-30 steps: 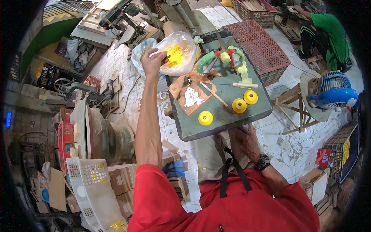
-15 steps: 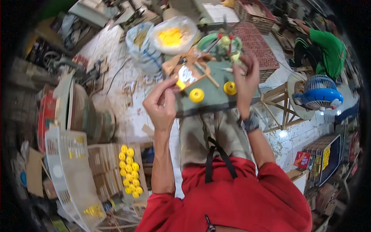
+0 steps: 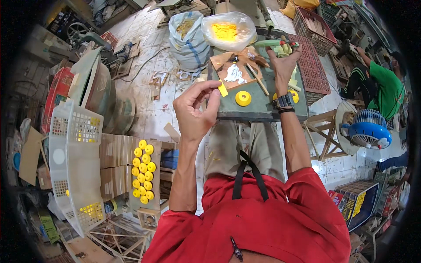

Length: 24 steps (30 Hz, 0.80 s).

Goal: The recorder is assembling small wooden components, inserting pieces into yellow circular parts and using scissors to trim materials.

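My left hand [image 3: 197, 105] pinches a small flat yellow piece [image 3: 223, 89] between thumb and fingertips, above the near left of a dark green worktable [image 3: 226, 111]. My right hand [image 3: 284, 68], with a watch at its wrist, reaches to the table's far right. Its thumb and fingers are spread apart at a green dish [image 3: 266, 43] with pale green and red-tipped items. Whether it touches them I cannot tell. Between the hands lie a wooden board [image 3: 223, 61] smeared with white paste [image 3: 234, 73], a thin stick [image 3: 257, 79] and a yellow wheel-like part [image 3: 243, 98]. More yellow shows behind my right wrist.
Beyond the table stand a clear bag [image 3: 241, 38] of yellow pieces and a woven sack [image 3: 188, 52]. Several yellow parts [image 3: 143, 168] sit in rows at left, beside a white crate [image 3: 70, 153]. At right are a blue fan [image 3: 367, 128], a red crate [image 3: 311, 65] and a person in green [image 3: 386, 87].
My right hand has moved farther away, toward the green dish, and its fingers have spread. My left hand still pinches the yellow piece. The whole view has shifted.
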{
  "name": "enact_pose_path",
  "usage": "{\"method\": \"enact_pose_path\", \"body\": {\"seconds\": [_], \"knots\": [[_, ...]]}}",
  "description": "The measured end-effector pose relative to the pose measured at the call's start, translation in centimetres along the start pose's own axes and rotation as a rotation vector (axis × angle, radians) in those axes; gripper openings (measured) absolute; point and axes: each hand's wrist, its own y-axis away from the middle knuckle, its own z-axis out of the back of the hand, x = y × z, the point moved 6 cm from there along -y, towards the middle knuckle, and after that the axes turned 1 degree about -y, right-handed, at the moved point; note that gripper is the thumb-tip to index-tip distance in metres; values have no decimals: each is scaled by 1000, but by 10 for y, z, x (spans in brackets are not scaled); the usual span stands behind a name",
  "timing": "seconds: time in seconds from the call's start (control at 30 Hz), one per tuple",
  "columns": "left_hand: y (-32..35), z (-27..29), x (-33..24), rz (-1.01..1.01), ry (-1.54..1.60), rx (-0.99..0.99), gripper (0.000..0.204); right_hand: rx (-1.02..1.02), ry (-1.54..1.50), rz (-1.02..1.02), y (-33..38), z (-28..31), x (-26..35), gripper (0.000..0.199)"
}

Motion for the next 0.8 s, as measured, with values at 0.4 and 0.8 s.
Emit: {"method": "enact_pose_path", "body": {"seconds": [0.4,0.8], "knots": [[6,9,7,100,183,-68,15,-128,189,49,7,10,29,77],[15,18,12,136,110,-45,19,-72,26,3,-3,16,41,57]]}}
